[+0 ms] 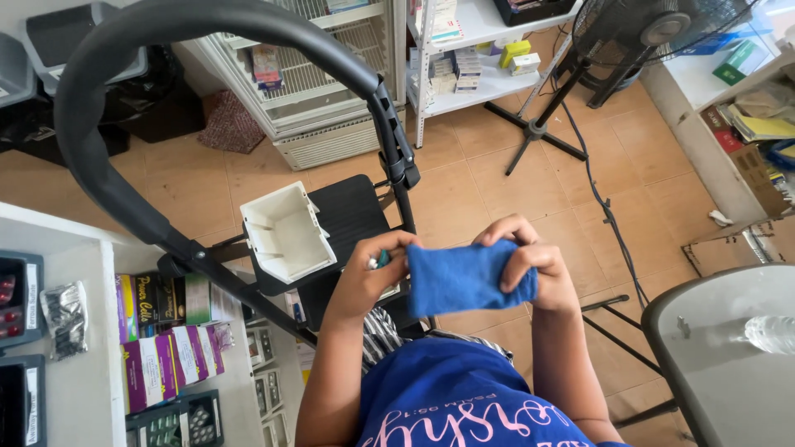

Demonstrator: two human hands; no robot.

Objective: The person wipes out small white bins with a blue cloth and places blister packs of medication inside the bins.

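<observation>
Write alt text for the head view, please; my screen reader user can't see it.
Seen from above, a person's two hands, left hand and right hand, hold up a small blue cloth between them. Beyond it stands a black chair with a curved black handle bar and an empty white plastic bin, on an orange tiled floor.

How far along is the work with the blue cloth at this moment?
Done: nothing clearly finished shows. In hand: the blue cloth is stretched between the left hand and right hand; the left also pinches a small green item. Left: the white plastic bin on the black chair sits untouched.
</observation>
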